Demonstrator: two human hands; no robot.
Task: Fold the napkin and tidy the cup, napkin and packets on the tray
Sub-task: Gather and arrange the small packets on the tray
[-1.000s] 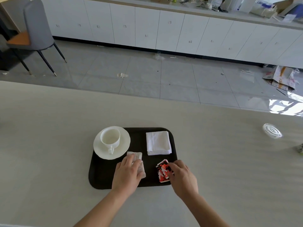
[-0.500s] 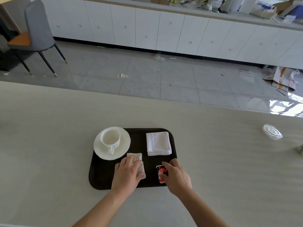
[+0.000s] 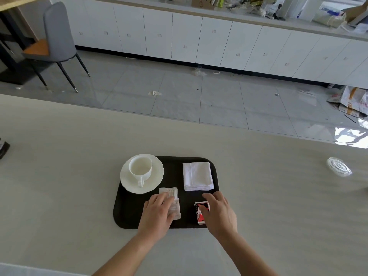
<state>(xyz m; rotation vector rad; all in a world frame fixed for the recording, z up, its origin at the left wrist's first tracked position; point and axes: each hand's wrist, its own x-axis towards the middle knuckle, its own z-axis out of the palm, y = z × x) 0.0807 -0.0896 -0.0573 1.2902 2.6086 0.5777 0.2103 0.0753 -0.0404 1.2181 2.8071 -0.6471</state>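
- Surface [image 3: 69, 176], pale and faintly grained, is filling the lower half of the head view, with a black tray [image 3: 127, 212] lying on it at 6 o'clock, close to the person.
- A white cup [image 3: 140, 169] is standing upright on a saucer [image 3: 153, 182] at the tray's 10 o'clock corner, its handle pointing to 6 o'clock; the saucer's rim is overhanging the tray edge.
- The folded napkin [image 3: 197, 175] is lying square at the tray's 1 o'clock corner.
- The left hand [image 3: 159, 213] is resting on the white packets [image 3: 173, 193] at the tray's 6 o'clock; its fingers [image 3: 165, 198] are lying fairly straight and close together, pressing flat on them.
- The right hand [image 3: 221, 214] is lying over the red packet [image 3: 200, 211] at the tray's 5 o'clock, thumb touching it, fingers loosely extended toward 12 o'clock and ending just short of the napkin.
- A clear round lid [image 3: 339, 169] is sitting at 3 o'clock, well apart from the tray.
- Beyond the surface's far edge, a grey tiled floor [image 3: 179, 96] is showing scattered scraps and a heap of flattened cardboard [image 3: 350, 100] at 2 o'clock.
- White cabinets [image 3: 215, 44] are running along the far wall at 12 o'clock, under a cluttered counter top [image 3: 258, 8].
- A grey chair [image 3: 57, 34] with an orange seat is standing at 10 o'clock.
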